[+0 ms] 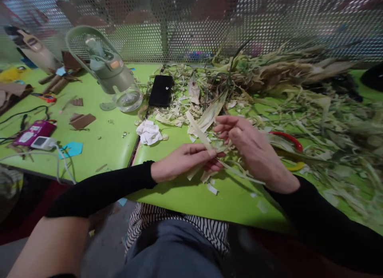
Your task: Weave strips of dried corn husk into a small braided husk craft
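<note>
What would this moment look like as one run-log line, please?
left hand: pinching pale husk strip | right hand: beside strip, grip unclear | phone: among shreds | crumpled paper: on green table

Craft workspace, apparently; exact kind of premises unclear. Evidence: green worktop (pixel 119 150), in at least two sections; perforated screen (pixel 185 26) along its rear edge; heaps of dried husks (pixel 284 74) and trimmed scraps (pixel 179 110) across the right side; brown cardboard pieces (pixel 83 121) at left; red-handled tool (pixel 289 140) among strips; cables (pixel 64 162) and a white plug (pixel 43 143) at left.
</note>
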Demonstrator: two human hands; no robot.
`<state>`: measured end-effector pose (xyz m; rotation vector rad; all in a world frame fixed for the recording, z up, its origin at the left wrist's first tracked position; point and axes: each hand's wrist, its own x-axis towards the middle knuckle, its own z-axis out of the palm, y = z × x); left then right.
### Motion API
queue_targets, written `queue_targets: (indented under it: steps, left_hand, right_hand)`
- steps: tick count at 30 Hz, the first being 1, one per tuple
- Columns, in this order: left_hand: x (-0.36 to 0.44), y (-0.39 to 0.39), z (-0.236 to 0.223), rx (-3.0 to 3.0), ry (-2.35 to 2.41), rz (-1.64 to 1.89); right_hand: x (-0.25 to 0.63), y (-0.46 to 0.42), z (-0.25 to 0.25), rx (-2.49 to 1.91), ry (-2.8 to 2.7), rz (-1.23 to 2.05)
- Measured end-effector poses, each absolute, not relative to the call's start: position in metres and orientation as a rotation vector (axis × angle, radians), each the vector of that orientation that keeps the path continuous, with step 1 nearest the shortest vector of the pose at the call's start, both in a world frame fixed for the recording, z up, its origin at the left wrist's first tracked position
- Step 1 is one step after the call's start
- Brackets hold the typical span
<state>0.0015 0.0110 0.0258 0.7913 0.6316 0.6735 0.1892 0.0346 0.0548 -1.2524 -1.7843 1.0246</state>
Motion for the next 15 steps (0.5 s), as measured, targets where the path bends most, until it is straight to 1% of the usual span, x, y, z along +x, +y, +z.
queue_targets:
  steps: [4,9,15]
  left_hand:
    - [0.001,0.017,0.023,0.672,0.620,0.750]
    - [-0.002,0.017,0.021,0.618,0.648,0.735]
    - [-0.002,0.015,0.021,0.606,0.628,0.709]
  right_hand:
    - [0.202,0.045,0.051,-1.304,-1.917,0.989]
    - [0.206,0.047,0.053,-1.186,-1.975,0.938]
    - [0.202,0.042,0.060,-1.148,-2.024,1.072]
